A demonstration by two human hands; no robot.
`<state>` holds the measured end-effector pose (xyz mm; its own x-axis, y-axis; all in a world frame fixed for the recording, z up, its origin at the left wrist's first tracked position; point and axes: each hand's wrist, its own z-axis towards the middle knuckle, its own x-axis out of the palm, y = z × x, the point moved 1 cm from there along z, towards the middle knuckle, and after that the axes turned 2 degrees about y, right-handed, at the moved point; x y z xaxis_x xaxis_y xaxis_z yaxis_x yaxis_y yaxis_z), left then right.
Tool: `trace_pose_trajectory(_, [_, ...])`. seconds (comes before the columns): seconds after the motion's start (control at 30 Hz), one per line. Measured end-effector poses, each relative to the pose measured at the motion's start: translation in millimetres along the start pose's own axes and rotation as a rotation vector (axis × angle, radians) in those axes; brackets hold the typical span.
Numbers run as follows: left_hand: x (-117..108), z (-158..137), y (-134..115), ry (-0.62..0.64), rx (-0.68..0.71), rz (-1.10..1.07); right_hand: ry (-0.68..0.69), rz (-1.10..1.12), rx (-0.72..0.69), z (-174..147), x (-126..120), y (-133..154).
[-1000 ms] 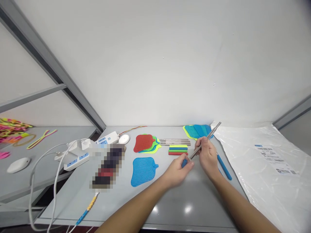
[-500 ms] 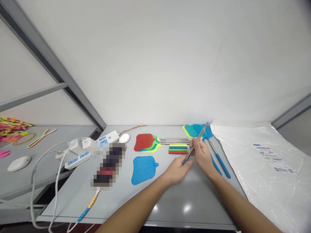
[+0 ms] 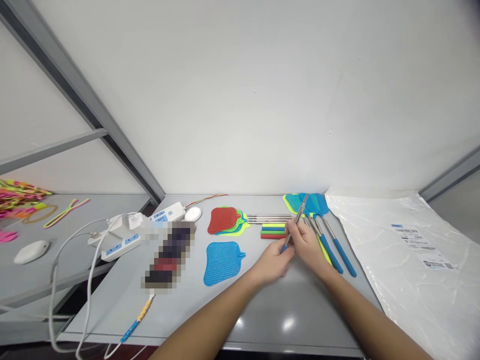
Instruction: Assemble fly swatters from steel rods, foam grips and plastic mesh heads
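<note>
My left hand [image 3: 272, 262] is closed around the blue grip end of a metal fly swatter rod [image 3: 301, 208]. My right hand [image 3: 304, 241] pinches the same rod farther up, and its bare tip slants up and away. To the left, a blue perforated swatter head [image 3: 224, 263] lies flat on the table. Behind it is a stack of swatter heads with a red one [image 3: 224, 220] on top. Several metal rods [image 3: 270, 218] lie in a row beside coloured grips [image 3: 272, 232], partly covered by my right hand. Whole fly swatters [image 3: 344, 256] with blue and yellow-green grips lie to the right.
A large white plastic package [image 3: 416, 270] covers the table's right side. At left are a blurred-out phone-like object [image 3: 167, 262] on a cable, power strips [image 3: 122, 248] with white cords, and a small white round device [image 3: 193, 214]. Coloured bands [image 3: 22, 195] lie on the far-left table.
Both hands and the rod have shifted slightly left and closer to me. A yellow-green grip among the swatters on the right now shows beside my right forearm.
</note>
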<state>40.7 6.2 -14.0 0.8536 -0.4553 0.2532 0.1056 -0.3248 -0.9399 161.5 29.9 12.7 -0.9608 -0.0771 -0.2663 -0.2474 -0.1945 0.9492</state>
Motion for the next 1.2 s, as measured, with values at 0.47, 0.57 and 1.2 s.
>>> trace_pose_trajectory(0.47, [-2,-2,-5,0.155,-0.054,-0.171,0.009,0.202,-0.012,6,-4,7])
trace_pose_trajectory(0.57, [-1,-5,-7,0.182,-0.085,-0.194,0.0,0.223,-0.002,9,-7,3])
trace_pose_trajectory(1.2, [-92,-29,-78,0.045,0.074,-0.253,0.282,0.11,0.101,8,-28,16])
